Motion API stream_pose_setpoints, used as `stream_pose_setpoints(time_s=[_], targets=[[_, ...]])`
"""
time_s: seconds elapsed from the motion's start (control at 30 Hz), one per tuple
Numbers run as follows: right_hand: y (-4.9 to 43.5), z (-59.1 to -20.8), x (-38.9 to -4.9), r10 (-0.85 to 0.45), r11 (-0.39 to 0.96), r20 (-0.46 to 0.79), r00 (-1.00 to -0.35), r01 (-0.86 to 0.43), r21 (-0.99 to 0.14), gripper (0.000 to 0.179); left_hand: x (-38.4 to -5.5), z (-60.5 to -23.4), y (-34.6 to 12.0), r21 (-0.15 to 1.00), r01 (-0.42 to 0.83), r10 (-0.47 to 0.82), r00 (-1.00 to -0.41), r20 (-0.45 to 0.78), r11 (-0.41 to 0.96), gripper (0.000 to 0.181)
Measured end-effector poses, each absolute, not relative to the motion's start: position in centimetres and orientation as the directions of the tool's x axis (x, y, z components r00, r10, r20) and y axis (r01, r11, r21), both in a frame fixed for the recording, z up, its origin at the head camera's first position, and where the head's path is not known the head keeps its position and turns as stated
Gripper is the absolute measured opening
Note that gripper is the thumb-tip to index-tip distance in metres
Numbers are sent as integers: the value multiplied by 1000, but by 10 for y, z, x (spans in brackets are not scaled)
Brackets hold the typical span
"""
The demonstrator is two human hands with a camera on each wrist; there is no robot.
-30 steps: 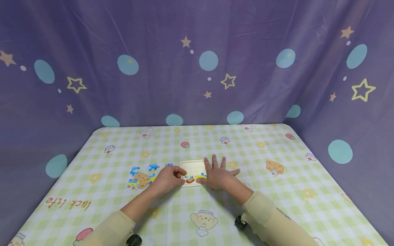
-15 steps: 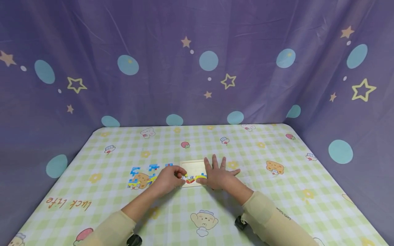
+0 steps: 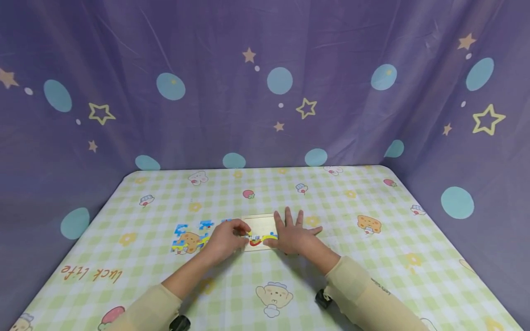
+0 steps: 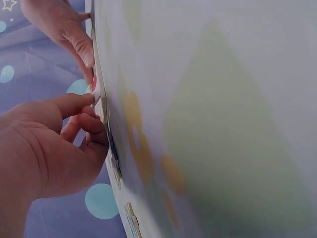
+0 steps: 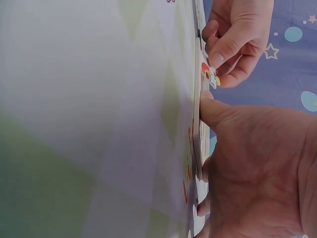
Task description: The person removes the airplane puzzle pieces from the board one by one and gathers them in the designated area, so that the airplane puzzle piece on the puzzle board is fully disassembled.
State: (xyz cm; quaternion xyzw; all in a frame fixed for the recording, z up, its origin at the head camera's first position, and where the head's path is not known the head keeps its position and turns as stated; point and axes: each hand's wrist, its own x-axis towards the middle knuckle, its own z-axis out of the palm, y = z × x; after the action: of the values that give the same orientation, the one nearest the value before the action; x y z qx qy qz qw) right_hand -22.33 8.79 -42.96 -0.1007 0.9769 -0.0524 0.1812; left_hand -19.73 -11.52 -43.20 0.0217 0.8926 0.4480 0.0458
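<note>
A shallow pale wooden puzzle tray (image 3: 260, 223) lies on the table between both hands. My left hand (image 3: 225, 240) pinches a jigsaw piece (image 3: 255, 242) with red, white and yellow print at the tray's near left. In the right wrist view that piece (image 5: 213, 78) stands tilted up between thumb and index finger. Fingers spread, my right hand (image 3: 291, 235) lies over the tray's right side. Its thumb rests at a yellow and blue jigsaw piece (image 3: 270, 236) along the near edge.
Left of the tray lie several loose jigsaw pieces (image 3: 190, 241), some overlapped by the left hand. Two more blue pieces (image 3: 206, 224) lie behind that hand. A checked cloth (image 3: 331, 285) covers the table, and a purple curtain (image 3: 265, 133) hangs behind.
The left thumb and index finger have drawn closer together on the red-printed piece, which has tilted slightly. The right hand stays in place.
</note>
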Motion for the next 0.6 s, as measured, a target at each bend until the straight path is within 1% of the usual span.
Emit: stream_pose_setpoints(time_s=[0.23, 0.43, 0.6], targets=[[88, -425, -220, -226, 971, -327, -918, -188, -144, 94, -195, -429, -116, 851, -33, 91, -991, -95, 525, 15], [88, -426, -221, -220, 973, -335, -916, -180, -146, 94, -194, -430, -118, 858, -40, 112, -987, -112, 512, 18], [87, -426, -221, -224, 972, -336, -915, -186, -143, 93, -194, -429, -119, 865, -56, 100, -988, -121, 498, 16]])
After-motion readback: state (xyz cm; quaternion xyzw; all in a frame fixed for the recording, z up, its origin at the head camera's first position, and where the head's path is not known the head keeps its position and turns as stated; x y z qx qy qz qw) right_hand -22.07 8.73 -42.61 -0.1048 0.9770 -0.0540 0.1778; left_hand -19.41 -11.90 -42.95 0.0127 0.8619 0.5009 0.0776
